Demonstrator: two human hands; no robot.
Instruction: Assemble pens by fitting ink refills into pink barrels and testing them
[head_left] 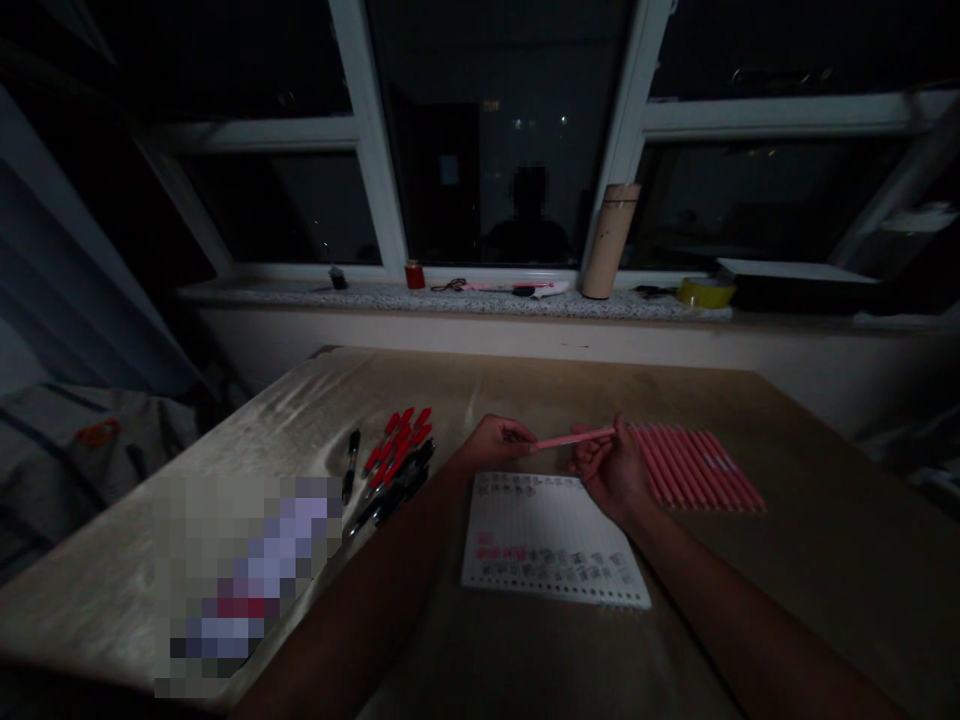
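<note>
A slim pink pen (574,438) is held level above the far edge of an open notebook (555,525). My left hand (496,440) pinches its left end between thumb and fingers. At the other end, my right hand (619,470) has thumb and fingertips closed on it, the other fingers curled underneath. Squared paper in the notebook carries rows of small black writing and some pink marks. Just right of my right hand lies a neat row of several pink pens (694,468), side by side.
Left of my arm are a cluster of red pens or caps (397,445), several black pens (397,490) and one separate black pen (351,462). A blurred-out object (262,570) lies nearer. The windowsill holds a tan cylinder (611,240), yellow tape (705,292) and a red jar (414,275).
</note>
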